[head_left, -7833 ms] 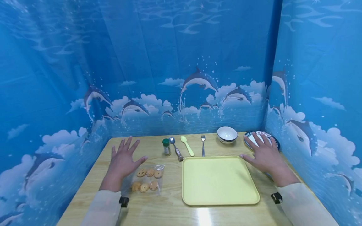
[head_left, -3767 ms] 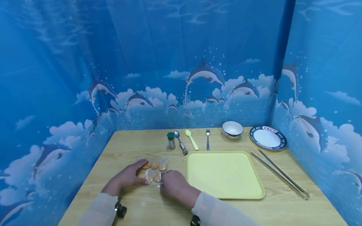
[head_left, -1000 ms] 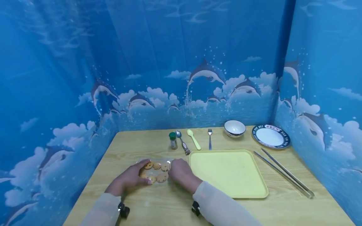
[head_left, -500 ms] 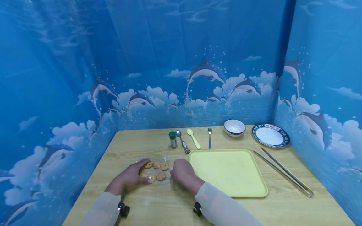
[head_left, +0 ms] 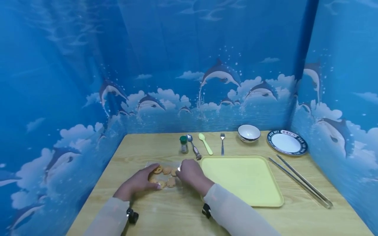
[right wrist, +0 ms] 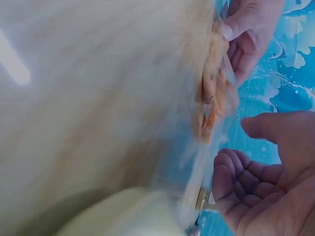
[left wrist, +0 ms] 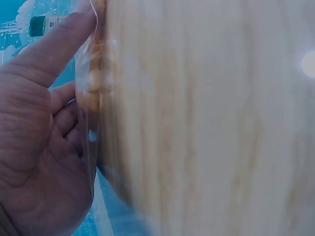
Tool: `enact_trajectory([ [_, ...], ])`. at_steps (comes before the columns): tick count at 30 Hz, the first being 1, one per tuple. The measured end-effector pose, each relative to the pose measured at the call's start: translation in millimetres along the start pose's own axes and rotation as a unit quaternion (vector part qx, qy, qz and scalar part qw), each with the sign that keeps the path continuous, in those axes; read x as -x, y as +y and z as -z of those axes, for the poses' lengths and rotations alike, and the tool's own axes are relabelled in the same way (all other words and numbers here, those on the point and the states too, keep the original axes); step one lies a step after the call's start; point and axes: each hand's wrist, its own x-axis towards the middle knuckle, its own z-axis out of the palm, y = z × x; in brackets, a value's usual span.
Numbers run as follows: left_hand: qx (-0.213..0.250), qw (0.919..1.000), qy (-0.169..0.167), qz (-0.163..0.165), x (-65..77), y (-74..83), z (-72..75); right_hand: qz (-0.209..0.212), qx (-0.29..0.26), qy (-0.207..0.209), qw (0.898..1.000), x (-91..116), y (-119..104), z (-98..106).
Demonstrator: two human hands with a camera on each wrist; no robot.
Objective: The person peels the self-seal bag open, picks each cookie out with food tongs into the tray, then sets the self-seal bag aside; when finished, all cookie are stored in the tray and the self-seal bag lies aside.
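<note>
A clear bag (head_left: pixel 166 177) of cookies (head_left: pixel 171 182) lies between a person's two hands, left of the tray (head_left: pixel 242 180), and from where I stand that bag looks like the weak point. Its film seems thin and slick: a hard tug could rip it suddenly and scatter cookies over the table (head_left: pixel 165 213), while too firm a squeeze might crack one. The right hand (head_left: pixel 193 175) has little room, too — it is just beside the tray and near the handle of the metal spoon (head_left: pixel 195 149), so a slip off the film could knock either.

The left hand (head_left: pixel 137 182) grips the bag's left end, thumb nearer the body and fingers beyond, with cookies between them. The right forearm slants in over the tray's near-left corner, the hand pointing at the bag's right end. Its fingers are loosely bent — seen from the right wrist, a gap parts thumb and fingertips, and nothing appears pinched there. Whether a fingertip touches the film, I cannot tell.
</note>
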Motion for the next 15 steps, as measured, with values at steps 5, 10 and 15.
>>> enact_trajectory([
  [5, 0.003, 0.9999, 0.001, -0.015, -4.1, -0.5, -3.0, -0.002, 0.04, -0.006, 0.999, -14.0, -7.5, -0.2],
  [10, 0.01, 0.9999, -0.002, -0.01, -4.2, -1.3, -4.2, -0.013, 0.058, -0.017, 0.998, -24.6, -9.9, -7.2],
  [15, 0.018, 0.9998, 0.003, -0.002, 0.9, -1.0, 0.4, -0.022, 0.052, -0.012, 0.998, -29.8, -12.2, -10.2],
])
